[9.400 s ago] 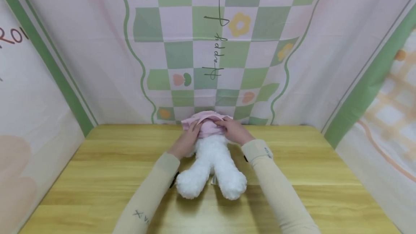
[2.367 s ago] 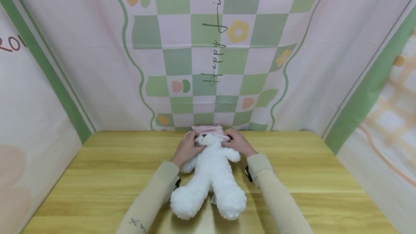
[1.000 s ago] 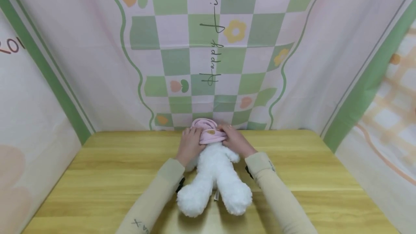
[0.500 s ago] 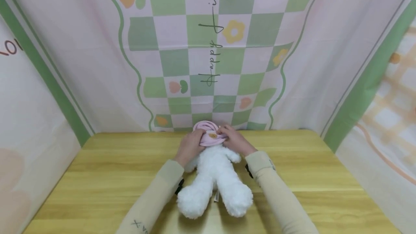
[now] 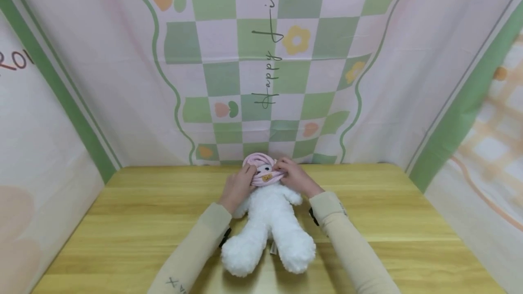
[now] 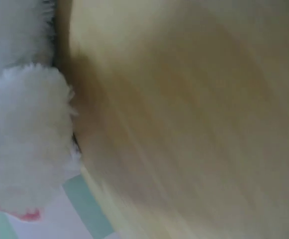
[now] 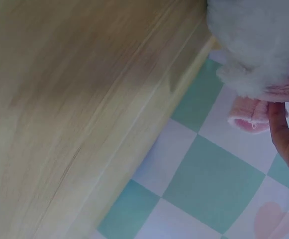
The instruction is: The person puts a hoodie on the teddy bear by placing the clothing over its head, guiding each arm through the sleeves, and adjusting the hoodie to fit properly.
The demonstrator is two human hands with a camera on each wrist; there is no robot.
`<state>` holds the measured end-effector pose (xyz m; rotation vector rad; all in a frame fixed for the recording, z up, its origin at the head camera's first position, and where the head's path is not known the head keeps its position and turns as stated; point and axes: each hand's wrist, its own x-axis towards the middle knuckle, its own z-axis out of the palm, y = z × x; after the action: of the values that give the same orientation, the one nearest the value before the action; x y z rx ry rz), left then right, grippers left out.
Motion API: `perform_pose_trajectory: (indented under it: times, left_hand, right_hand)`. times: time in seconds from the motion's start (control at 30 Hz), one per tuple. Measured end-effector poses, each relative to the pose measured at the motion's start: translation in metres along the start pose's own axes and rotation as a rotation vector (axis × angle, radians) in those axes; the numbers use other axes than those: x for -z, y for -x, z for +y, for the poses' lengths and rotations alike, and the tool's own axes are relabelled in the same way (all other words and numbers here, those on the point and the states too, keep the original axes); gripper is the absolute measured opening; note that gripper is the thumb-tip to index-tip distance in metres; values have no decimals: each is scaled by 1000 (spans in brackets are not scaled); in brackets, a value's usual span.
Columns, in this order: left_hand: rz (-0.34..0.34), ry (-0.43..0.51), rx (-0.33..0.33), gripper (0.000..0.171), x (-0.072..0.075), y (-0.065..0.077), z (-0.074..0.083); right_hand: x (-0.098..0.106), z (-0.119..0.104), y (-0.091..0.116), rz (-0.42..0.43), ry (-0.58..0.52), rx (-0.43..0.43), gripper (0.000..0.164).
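Observation:
A white plush toy (image 5: 267, 212) lies on its back with its feet toward me. Bunched around its head is a pink garment (image 5: 274, 177) with a small yellow patch; dark eyes and a strip of white face show through the opening. My left hand (image 5: 238, 186) pinches the garment's left side, my right hand (image 5: 297, 177) its right side. In the right wrist view, fingers (image 7: 282, 132) hold the pink cloth, and a pink tube-shaped part (image 7: 248, 115) hangs beside them. The left wrist view shows mostly white fur (image 6: 27, 134), with the left hand almost wholly out of frame.
The toy lies on a wood-grain table (image 5: 163, 221), its head at the far edge. A checked cloth backdrop (image 5: 255, 76) hangs right behind that edge. Cloth walls (image 5: 45, 139) stand at both sides. A small white tag (image 5: 273, 248) sticks out between the toy's legs.
The garment came down over the toy's face between the older frames. During the last second its opening has widened and the yellow patch has moved down, baring the eyes. Both hands keep hold.

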<state>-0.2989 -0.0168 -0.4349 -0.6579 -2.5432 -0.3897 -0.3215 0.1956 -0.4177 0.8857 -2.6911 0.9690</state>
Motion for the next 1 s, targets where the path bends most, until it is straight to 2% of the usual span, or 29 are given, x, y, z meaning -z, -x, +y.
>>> perform_pose_trajectory:
  times: [0.17,0.23,0.37,0.5,0.57,0.67,0.7,0.77,0.9,1.0]
  left_hand:
    - [-4,79,-13,32,4,4,-6]
    - [-11,78,-47,33,5,6,-10]
    - [2,71,-124,34,5,10,-15]
    - [75,96,-190,27,4,15,-16]
    - [135,103,-244,19,1,18,-17]
    - [219,55,-306,11,-4,19,-17]
    - [229,36,-304,11,-5,18,-16]
    - [205,36,-251,10,-2,15,-12]
    - [69,36,-122,7,11,6,-1]
    - [-48,27,-88,22,19,-2,5]
  right_hand:
    - [-2,1,3,9,-90,-138,39]
    - [-2,3,5,28,-100,-134,35]
    - [-2,11,8,56,-59,-68,25]
    - [0,13,11,67,-58,-54,19]
    - [1,13,13,77,-72,-61,16]
    - [2,12,14,94,-76,-69,14]
    - [2,12,14,95,-74,-69,13]
    - [3,12,14,101,-66,-66,14]
    - [3,14,16,102,-27,-33,15]
    - [3,15,18,97,-2,-27,19]
